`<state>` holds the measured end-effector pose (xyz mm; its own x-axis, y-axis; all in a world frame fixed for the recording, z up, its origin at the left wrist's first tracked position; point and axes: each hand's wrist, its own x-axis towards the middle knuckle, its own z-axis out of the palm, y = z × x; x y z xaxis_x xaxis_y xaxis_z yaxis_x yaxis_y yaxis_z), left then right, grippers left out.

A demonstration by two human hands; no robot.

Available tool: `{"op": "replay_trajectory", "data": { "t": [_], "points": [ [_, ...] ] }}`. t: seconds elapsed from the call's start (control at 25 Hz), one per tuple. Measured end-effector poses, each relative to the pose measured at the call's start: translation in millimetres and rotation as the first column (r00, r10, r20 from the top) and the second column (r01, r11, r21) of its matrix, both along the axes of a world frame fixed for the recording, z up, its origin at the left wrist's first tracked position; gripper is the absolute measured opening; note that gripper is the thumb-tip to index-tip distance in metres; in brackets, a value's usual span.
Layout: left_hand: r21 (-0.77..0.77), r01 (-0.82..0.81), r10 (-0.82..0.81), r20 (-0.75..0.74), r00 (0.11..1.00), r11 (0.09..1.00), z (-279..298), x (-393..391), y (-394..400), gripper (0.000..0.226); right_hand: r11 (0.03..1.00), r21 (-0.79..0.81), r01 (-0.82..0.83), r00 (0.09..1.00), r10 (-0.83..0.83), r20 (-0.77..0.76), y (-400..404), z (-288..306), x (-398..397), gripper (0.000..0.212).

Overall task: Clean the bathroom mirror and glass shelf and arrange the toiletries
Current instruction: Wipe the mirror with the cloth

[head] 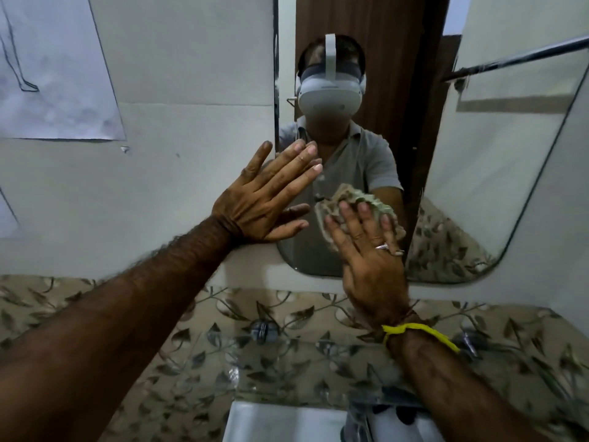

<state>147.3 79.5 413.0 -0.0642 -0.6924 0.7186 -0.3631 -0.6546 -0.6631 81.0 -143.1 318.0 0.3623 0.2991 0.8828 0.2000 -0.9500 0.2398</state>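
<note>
The wall mirror hangs ahead with rounded lower corners. My left hand lies flat with straight, spread fingers across the mirror's left edge and the wall. My right hand presses a crumpled grey-green cloth against the lower part of the glass with straight fingers; rings and a yellow wrist thread show on it. The glass shelf runs below the mirror, transparent, on metal brackets. No toiletries are visible.
The mirror reflects a person in a grey shirt wearing a headset, a brown door and a towel rail. Leaf-patterned tiles cover the lower wall. A white basin and a tap sit at the bottom.
</note>
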Motion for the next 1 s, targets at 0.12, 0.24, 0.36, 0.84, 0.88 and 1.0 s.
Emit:
{"op": "replay_trajectory", "data": {
  "t": [0.12, 0.24, 0.36, 0.84, 0.88, 1.0],
  "points": [
    [0.045, 0.006, -0.007, 0.016, 1.0, 0.999, -3.1, -0.6, 1.1, 0.075, 0.978, 0.204, 0.044, 0.999, -0.046, 0.001, 25.2, -23.7, -4.7, 0.068],
    [0.138, 0.039, -0.04, 0.003, 0.999, 0.99, -4.7, -1.9, 2.5, 0.074, 0.984, -0.158, -0.08, 0.996, 0.071, -0.058, 14.4, -57.2, -6.8, 0.064],
    [0.179, 0.019, -0.019, -0.003, 1.0, 0.984, -3.9, -2.6, 3.4, 0.074, 0.955, -0.271, -0.12, 0.993, 0.11, -0.053, -25.0, -51.7, -11.3, 0.053],
    [0.103, 0.028, -0.026, -0.022, 0.999, 0.994, -5.8, 0.3, 3.9, 0.077, 0.979, -0.141, -0.145, 0.989, 0.14, -0.046, -37.6, -5.3, -12.4, 0.057],
    [0.098, 0.027, -0.025, -0.028, 0.999, 0.995, -5.2, 0.3, 5.3, 0.079, 0.992, 0.029, -0.124, 0.992, 0.124, -0.003, -23.5, 4.0, -10.0, 0.059],
    [0.087, 0.049, -0.044, -0.064, 0.997, 0.995, -5.5, -1.7, 4.0, 0.081, 0.984, 0.065, -0.167, 0.986, 0.167, 0.008, 11.2, 22.5, -3.4, 0.061]
  ]
}}
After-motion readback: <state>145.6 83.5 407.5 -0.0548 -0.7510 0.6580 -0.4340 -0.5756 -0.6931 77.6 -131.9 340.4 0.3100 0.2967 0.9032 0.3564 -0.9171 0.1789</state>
